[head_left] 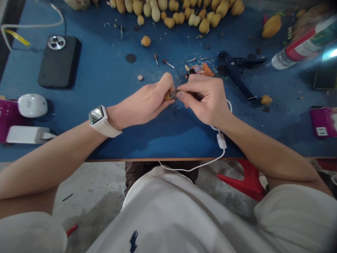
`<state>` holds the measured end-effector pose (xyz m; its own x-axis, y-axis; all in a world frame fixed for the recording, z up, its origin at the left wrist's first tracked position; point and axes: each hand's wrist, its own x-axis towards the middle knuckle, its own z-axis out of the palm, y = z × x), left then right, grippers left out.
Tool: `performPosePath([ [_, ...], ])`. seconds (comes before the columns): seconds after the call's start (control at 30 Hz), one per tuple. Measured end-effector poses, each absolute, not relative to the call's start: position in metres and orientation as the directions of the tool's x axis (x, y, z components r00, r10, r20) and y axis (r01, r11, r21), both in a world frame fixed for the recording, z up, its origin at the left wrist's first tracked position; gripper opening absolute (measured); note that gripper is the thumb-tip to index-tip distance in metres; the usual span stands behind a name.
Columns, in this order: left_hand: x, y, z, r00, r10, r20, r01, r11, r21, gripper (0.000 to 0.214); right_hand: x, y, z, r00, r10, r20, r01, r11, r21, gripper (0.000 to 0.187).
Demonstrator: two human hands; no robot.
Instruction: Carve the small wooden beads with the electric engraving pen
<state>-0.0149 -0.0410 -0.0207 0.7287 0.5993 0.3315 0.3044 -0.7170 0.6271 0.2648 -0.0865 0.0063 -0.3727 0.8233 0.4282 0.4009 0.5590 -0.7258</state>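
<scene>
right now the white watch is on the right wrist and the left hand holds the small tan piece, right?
No: the head view shows the white watch on the left wrist, not the right. The left hand holds the small tan piece.

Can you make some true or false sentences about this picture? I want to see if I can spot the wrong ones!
1. The left hand pinches a small tan bead. True.
2. The right hand is empty. False: its fingers hold a slim dark tool.
3. A white smartwatch is on the left wrist. True.
4. The heap of rounded yellow-tan pieces is on the floor. False: it lies on the flat blue table.
5. A black rectangular phone lies on the table, to the left of the hands. True.
</scene>
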Motion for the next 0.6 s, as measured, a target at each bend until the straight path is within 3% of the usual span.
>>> performPosePath([
  [0.2, -0.012, -0.047, -0.010, 0.766, 0.524, 0.372, 0.223, -0.759, 0.611, 0.025, 0.265, -0.086, 0.006, -0.382, 0.825, 0.416, 0.393, 0.553, -0.735, 0.035],
  [0.43, -0.010, -0.048, -0.012, 0.766, 0.556, 0.323, 0.258, -0.726, 0.638, 0.023, 0.263, -0.086, 0.004, -0.374, 0.823, 0.426, 0.385, 0.556, -0.737, 0.038],
  [0.6, -0.009, -0.051, -0.001, 0.720, 0.644, 0.259, 0.281, -0.613, 0.739, 0.023, 0.267, -0.080, 0.009, -0.374, 0.839, 0.396, 0.437, 0.536, -0.722, 0.042],
])
